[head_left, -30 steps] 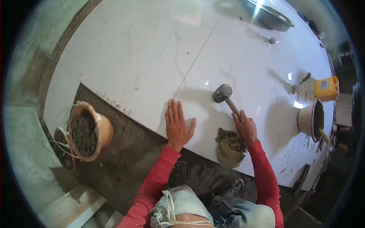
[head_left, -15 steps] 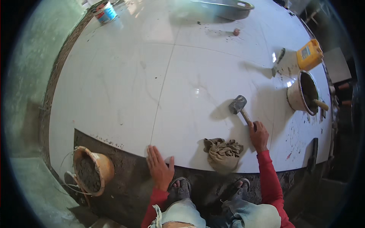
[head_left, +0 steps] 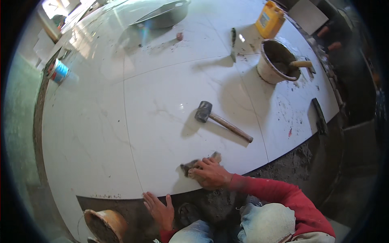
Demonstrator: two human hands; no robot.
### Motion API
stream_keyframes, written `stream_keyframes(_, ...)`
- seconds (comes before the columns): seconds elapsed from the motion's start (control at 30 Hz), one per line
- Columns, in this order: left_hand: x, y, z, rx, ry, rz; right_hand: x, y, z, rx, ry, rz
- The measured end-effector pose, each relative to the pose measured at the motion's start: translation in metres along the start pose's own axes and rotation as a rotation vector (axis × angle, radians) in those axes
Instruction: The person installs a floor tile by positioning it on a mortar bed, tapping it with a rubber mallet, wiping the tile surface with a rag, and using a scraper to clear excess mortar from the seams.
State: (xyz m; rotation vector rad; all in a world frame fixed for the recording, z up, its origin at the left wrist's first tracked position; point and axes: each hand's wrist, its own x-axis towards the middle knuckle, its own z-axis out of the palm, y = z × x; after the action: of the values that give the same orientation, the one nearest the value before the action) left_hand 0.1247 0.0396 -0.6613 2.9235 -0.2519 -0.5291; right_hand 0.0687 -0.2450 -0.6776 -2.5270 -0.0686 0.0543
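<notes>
My right hand (head_left: 211, 173) is closed over a crumpled brown rag (head_left: 189, 167) near the front edge of the white floor tiles (head_left: 162, 137). Much of the rag is hidden under the fingers. Beyond it a rubber mallet (head_left: 227, 126) with a black head and wooden handle lies on the tile, touched by neither hand. My left hand (head_left: 160, 209) has its fingers stretched out, their tips at the tile edge beside a joint between two tiles. An orange bucket (head_left: 115, 222) of grey mortar stands to its left.
At the right are a mortar bucket (head_left: 267, 69) with a wooden handle sticking out, a yellow jug (head_left: 270, 19), a scraper (head_left: 233, 44) and a dark bar (head_left: 319, 115). Farther off lie a metal basin (head_left: 168, 15) and a blue-and-white can (head_left: 59, 71). Dark bare ground (head_left: 300, 158) borders the tiles.
My right hand has let go of the mallet, which now lies on the tile, and has taken hold of the rag. The view has turned to the right. My left hand stays at the tile edge.
</notes>
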Motion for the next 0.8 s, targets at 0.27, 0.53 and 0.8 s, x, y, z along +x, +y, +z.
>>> stream_keyframes(0.27, 0.023, 0.018, -0.046, -0.132, -0.092, -0.022, 0.015, -0.006, -0.109, 0.662, 0.309, 0.452)
stream_keyframes(0.53, 0.144, 0.094, 0.018, -0.095, 0.235, 0.463, 0.046, 0.150, -0.152, 0.090, 0.729, 0.572)
stream_keyframes(0.8, 0.203, 0.117, 0.006, 0.106, 0.372, 0.444, 0.134, 0.237, -0.118, -0.583, 0.687, 0.630)
